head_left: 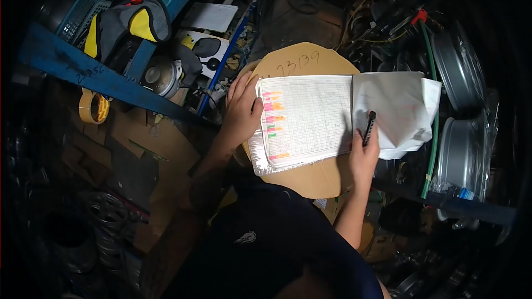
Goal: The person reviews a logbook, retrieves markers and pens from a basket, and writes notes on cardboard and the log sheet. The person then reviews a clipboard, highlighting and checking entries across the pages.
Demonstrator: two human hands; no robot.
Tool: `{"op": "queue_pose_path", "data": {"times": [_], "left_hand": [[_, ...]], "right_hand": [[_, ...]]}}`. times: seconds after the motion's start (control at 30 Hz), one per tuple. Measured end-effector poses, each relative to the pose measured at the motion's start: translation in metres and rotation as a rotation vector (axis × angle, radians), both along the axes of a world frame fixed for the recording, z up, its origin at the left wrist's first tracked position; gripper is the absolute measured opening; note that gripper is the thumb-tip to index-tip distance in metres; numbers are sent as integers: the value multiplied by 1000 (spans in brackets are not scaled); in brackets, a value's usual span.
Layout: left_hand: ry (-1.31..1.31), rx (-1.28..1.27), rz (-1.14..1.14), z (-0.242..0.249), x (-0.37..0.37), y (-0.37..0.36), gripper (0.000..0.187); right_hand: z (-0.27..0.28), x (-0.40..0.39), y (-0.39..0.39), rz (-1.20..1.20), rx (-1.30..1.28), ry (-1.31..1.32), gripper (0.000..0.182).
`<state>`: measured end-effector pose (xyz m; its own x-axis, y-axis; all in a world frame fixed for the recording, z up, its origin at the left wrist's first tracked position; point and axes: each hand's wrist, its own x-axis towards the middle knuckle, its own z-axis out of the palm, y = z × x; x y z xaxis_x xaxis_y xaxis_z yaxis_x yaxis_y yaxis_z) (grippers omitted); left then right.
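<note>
An open logbook of ruled sheets (310, 116), with pink, orange and green marks down its left side, lies on a rounded piece of brown cardboard (310, 180) in front of me. The number 23139 is handwritten on the cardboard. My left hand (242, 108) grips the left edge of the logbook and cardboard together, thumb on the page. In my right hand (364, 152) is a black marker (369, 126), pointing up, by the fold of the book. To the right, crumpled turned-back pages (393, 108) hang past the cardboard's edge.
Wheel rims (463, 155) wrapped in plastic stand at the right, beside a green pole (431, 133). A blue shelf beam (116, 86) runs on the left, holding a teal basket (75, 19), with a tape roll (93, 106) hanging below. Cardboard pieces (149, 149) lie on the floor.
</note>
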<state>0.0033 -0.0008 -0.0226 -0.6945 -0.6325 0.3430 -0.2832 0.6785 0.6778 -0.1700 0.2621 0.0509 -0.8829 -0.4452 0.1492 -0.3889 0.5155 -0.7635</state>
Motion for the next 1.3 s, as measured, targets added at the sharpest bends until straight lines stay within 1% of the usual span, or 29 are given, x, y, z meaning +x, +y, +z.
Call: {"op": "queue_pose_path", "data": {"times": [0.03, 0.1, 0.17, 0.23, 0.3, 0.33, 0.37, 0.43, 0.47, 0.57, 0.6, 0.7, 0.73, 0.83, 0.87, 1.0, 1.13, 1.2, 1.27, 1.3], "left_hand": [[9, 38, -17, 2, 0, -2, 51], [33, 104, -42, 3, 0, -4, 50], [64, 162, -56, 2, 0, -5, 48], [74, 206, -62, 5, -1, -4, 47], [79, 235, -56, 5, 0, -4, 48], [78, 242, -56, 3, 0, -5, 49], [78, 250, -58, 0, -2, -6, 50], [88, 205, 8, -4, -3, -4, 53], [93, 181, 39, -5, -4, -2, 54], [-171, -96, 210, 11, -3, 10, 54], [-169, -109, 205, 13, -4, 10, 53], [-152, -138, 198, 13, -7, 6, 50], [-139, -141, 199, 10, -9, 5, 49], [-106, -129, 204, 0, -11, -1, 43], [-95, -123, 206, -3, -13, -4, 41], [-147, -56, 200, 8, -13, 1, 33], [-148, -67, 186, 17, -14, 2, 34], [-160, -59, 158, 27, -17, 1, 36], [-216, -22, 128, 40, -15, 1, 39], [-158, -53, 93, 38, -17, 1, 38]], "right_hand": [[3, -9, 3, 5, 90, 170, 50], [6, -24, 7, -36, 198, 321, 54], [4, -38, 14, -145, 297, 422, 51], [0, -50, 26, -281, 372, 428, 49], [-1, -63, 39, -322, 399, 311, 49], [4, -65, 40, -384, 480, 120, 51], [3, -67, 41, -381, 487, 83, 53], [-7, -79, 52, -384, 501, 8, 58], [-17, -88, 61, -359, 430, 23, 61], [-1, -91, 61, -404, 408, -22, 62], [5, -92, 59, -425, 418, -24, 57], [-4, -103, 64, -345, 345, 279, 50], [-2, -102, 63, -341, 357, 329, 48], [-5, -113, 64, -256, 306, 496, 50], [-6, -115, 64, -274, 305, 534, 50], [6, -112, 63, -401, 373, 492, 51], [39, -101, 46, -437, 587, 221, 50], [43, -106, 45, -445, 640, 121, 50], [34, -118, 57, -423, 629, 102, 50], [25, -130, 65, -409, 622, 95, 50]]}}
